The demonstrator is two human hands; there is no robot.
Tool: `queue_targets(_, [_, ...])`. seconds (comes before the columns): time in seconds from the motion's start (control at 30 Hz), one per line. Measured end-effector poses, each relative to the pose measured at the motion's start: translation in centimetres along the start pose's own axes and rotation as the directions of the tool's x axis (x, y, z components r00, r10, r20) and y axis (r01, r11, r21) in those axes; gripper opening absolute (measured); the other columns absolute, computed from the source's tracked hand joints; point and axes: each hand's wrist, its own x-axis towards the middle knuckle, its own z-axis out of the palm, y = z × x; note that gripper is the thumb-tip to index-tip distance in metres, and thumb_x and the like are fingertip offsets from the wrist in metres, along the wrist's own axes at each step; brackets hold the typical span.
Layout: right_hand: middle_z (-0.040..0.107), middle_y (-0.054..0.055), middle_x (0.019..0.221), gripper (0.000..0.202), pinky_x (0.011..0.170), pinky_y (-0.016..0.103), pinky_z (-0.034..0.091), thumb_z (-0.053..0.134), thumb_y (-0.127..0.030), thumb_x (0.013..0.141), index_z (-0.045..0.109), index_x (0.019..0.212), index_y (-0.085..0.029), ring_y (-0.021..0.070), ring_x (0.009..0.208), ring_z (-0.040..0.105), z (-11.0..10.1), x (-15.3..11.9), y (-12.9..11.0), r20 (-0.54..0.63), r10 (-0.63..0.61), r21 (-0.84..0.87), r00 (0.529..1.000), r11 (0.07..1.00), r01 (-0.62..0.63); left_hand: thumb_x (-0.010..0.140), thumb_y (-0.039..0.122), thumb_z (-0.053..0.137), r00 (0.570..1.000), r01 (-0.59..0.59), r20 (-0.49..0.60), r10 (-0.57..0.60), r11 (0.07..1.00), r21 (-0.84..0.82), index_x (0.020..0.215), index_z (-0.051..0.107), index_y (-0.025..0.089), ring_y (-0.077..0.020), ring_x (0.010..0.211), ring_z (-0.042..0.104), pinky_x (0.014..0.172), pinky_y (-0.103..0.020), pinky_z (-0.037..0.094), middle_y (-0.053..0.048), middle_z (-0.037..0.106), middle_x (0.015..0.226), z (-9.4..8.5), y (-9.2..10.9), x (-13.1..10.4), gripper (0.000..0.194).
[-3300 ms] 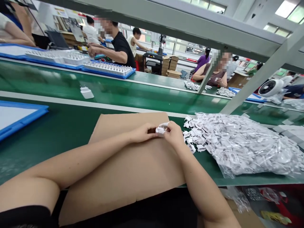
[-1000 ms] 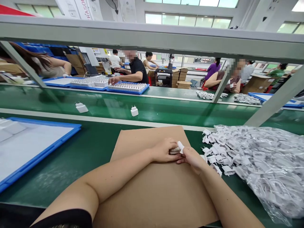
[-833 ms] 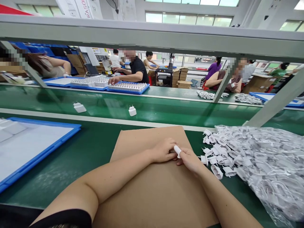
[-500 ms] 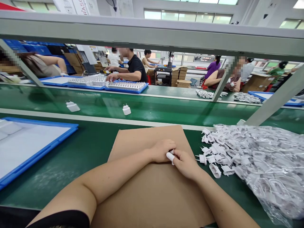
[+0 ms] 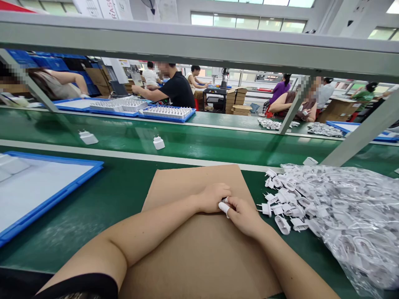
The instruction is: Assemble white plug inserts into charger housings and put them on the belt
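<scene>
My left hand [image 5: 213, 198] rests on a sheet of brown cardboard [image 5: 199, 257], its fingers curled under and mostly hidden. Against it lies my right hand [image 5: 246, 214], closed, with a white finger cot [image 5: 223, 208] on the thumb and another white cover on a finger. The fingertips of both hands meet, and whatever may be between them is hidden. To the right of my right hand, loose white plug parts with pins [image 5: 282, 224] spill from a clear plastic bag [image 5: 358, 220] full of similar parts.
A blue-rimmed tray [image 5: 62, 199] stands at the left. White chargers [image 5: 158, 143] lie on the green conveyor belt [image 5: 202, 145]. A metal frame [image 5: 199, 45] crosses above, with a slanted post [image 5: 358, 128] at right. Co-workers sit beyond, near blue trays [image 5: 168, 114] of white parts.
Both chargers on the belt have moved left, and more of a white piece behind the bag shows. A co-worker in black has reached further left. My hands have hardly moved.
</scene>
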Motion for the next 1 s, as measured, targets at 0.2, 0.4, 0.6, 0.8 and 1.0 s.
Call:
queue_targets(0.2, [0.066, 0.003, 0.084, 0.035, 0.062, 0.026, 0.032, 0.053, -0.048, 0.099, 0.061, 0.083, -0.019, 0.0154, 0.071, 0.054, 0.1, -0.1, 0.0, -0.01, -0.004, -0.004, 1.0, 1.0, 0.004, 0.079, 0.023, 0.07, 1.0, 0.015, -0.004, -0.015, 1.0, -0.019, 0.069, 0.049, 0.018, -0.0161, 0.072, 0.046, 0.061, -0.031, 0.031, -0.003, 0.054, 0.079, -0.1, 0.1, 0.0, 0.024])
queue_targets(0.4, [0.068, 0.004, 0.088, 0.034, 0.063, 0.026, 0.033, 0.054, -0.05, 0.099, 0.064, 0.086, -0.019, 0.0162, 0.073, 0.055, 0.0, -0.1, 0.1, 0.001, -0.005, -0.016, 1.0, 1.0, 0.005, 0.086, 0.033, 0.068, 1.0, 0.017, -0.022, -0.018, 0.999, -0.052, 0.068, 0.049, 0.018, -0.0157, 0.071, 0.046, 0.061, -0.031, 0.031, -0.003, 0.054, 0.078, -0.1, 0.3, -0.1, 0.031])
queue_targets(0.6, [0.072, 0.005, 0.098, 0.028, 0.068, 0.027, 0.035, 0.057, -0.044, 0.098, 0.069, 0.094, -0.019, 0.0185, 0.084, 0.061, 0.1, 0.0, 0.4, 0.001, -0.031, -0.032, 1.0, 0.999, 0.031, 0.09, 0.04, 0.064, 0.999, -0.017, -0.049, 0.013, 0.997, -0.08, 0.066, 0.046, 0.018, -0.0161, 0.071, 0.044, 0.061, -0.032, 0.03, -0.004, 0.053, 0.075, 0.0, 0.1, -0.2, 0.036])
queue_targets(0.8, [0.069, 0.004, 0.09, 0.024, 0.066, 0.025, 0.032, 0.06, -0.036, 0.098, 0.068, 0.087, -0.017, 0.0149, 0.077, 0.056, -0.4, -0.3, -0.2, 0.026, -0.038, -0.009, 0.999, 0.999, 0.038, 0.086, 0.026, 0.059, 0.999, 0.0, -0.032, -0.004, 0.993, -0.115, 0.07, 0.048, 0.018, -0.0175, 0.075, 0.047, 0.065, -0.032, 0.031, -0.004, 0.054, 0.077, -0.2, 0.5, -0.9, 0.021])
queue_targets(1.0, [0.071, 0.001, 0.092, 0.017, 0.071, 0.025, 0.035, 0.055, -0.02, 0.097, 0.072, 0.092, -0.018, 0.0144, 0.084, 0.059, -2.6, -0.1, 0.7, -0.097, 0.01, 0.085, 0.995, 0.996, -0.002, 0.102, 0.04, 0.047, 0.999, 0.048, 0.016, -0.046, 0.986, -0.157, 0.086, 0.061, 0.019, -0.0178, 0.083, 0.052, 0.075, -0.032, 0.038, -0.003, 0.061, 0.085, -0.8, 1.3, -1.0, 0.03])
